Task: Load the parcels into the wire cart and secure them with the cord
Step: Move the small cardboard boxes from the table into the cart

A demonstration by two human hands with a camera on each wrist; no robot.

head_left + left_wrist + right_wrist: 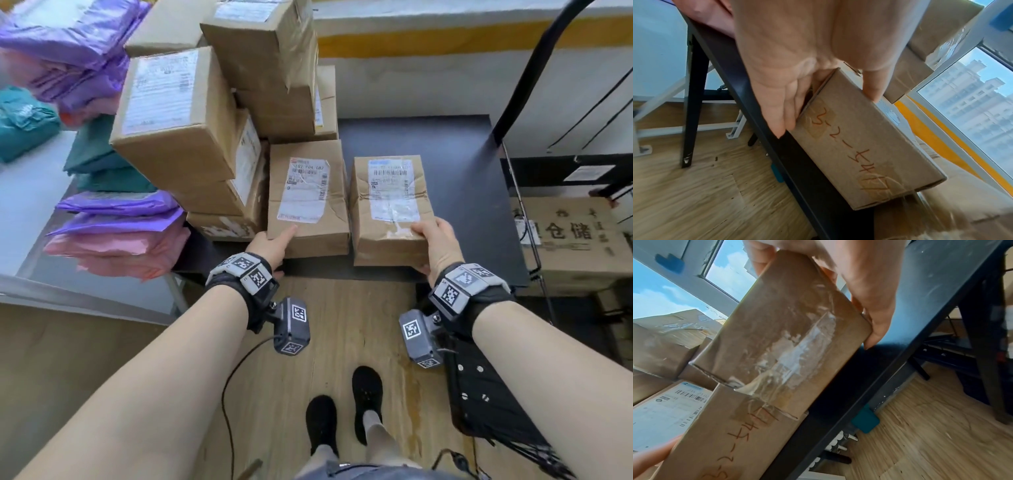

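Observation:
Two brown cardboard parcels with white shipping labels lie side by side at the front edge of a dark table [445, 154]. My left hand [274, 246] grips the near left corner of the left parcel [308, 198], thumb on top and fingers [785, 113] down its side; red handwriting shows on its near face [869, 146]. My right hand [431, 246] grips the near right corner of the right parcel [387, 205], its fingers [877, 321] wrapped round the taped end [787, 321]. I cannot make out a wire cart or a cord for certain.
A tall stack of cardboard boxes [191, 120] crowds the table's left half. Purple, pink and teal mailer bags [120, 222] pile on a white table to the left. A black curved tube [534, 68], a printed carton [575, 240] and a black riveted fabric piece [479, 394] stand right.

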